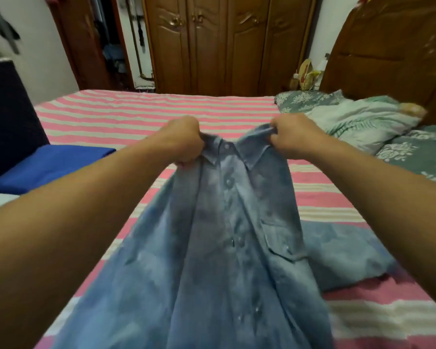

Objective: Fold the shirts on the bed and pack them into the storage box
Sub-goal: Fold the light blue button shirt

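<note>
A faded blue denim button-up shirt (227, 243) hangs front side up over the bed, lifted by its shoulders. My left hand (184, 142) grips the shirt at the collar's left side. My right hand (292, 137) pinches the collar's right side. One sleeve (342, 250) trails on the pink-and-white striped bedsheet (136, 114) to the right. The shirt's lower part runs out of the bottom of the view. A bright blue folded cloth (48, 165) lies at the bed's left edge.
A dark box-like object (8, 117) stands at the left beside the bed. Floral grey pillows (418, 154) and a green crumpled cover (363, 122) lie at the right by the wooden headboard (393, 51). A wooden wardrobe (224, 41) stands behind the bed.
</note>
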{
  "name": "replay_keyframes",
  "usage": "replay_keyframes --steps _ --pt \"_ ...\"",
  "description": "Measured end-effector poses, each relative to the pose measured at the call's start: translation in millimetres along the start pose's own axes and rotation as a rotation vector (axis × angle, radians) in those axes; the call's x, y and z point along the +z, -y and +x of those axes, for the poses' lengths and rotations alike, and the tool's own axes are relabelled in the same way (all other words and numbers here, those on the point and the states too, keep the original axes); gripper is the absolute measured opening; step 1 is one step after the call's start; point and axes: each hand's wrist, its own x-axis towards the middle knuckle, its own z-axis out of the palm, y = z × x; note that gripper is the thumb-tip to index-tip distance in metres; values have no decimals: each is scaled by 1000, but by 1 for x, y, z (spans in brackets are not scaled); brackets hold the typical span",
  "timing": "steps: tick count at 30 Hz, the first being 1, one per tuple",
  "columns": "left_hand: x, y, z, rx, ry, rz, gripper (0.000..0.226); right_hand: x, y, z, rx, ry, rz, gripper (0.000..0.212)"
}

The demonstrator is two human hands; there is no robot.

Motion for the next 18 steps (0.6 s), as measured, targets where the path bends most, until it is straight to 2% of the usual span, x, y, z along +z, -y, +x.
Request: replay_keyframes --steps 1,2,3,5,6,7,10,12,14,17,18 --pt "-5 -11 14 11 -121 21 23 -7 3 15 92 -74 33 23" --pt "-5 -22 25 23 -174 -14 35 -11 4 27 163 -114 65 33" --pt "1 -29 31 30 -145 -88 48 -11 5 37 199 -110 78 43" --pt "31 -31 27 39 95 -198 74 4 7 42 173 55 74 67" --pt "55 -24 17 46 235 -173 80 15 10 34 156 156 60 75" --pt "80 -11 0 49 323 -122 80 30 15 19 126 221 48 76" --pt "142 40 -88 63 442 78 78 81 31 -69 -95 265 161 61" --pt "162 66 -156 60 583 198 88 105 37 -151 -188 491 179 74" --pt "163 81 -199 79 653 250 102 125 22 -205 -154 662 114 80" --pt "144 89 -213 101 736 341 81 118 1 -221 -17 711 129 73" --pt "137 87 -209 111 768 359 79 114 -1 -218 -1 731 150 64"
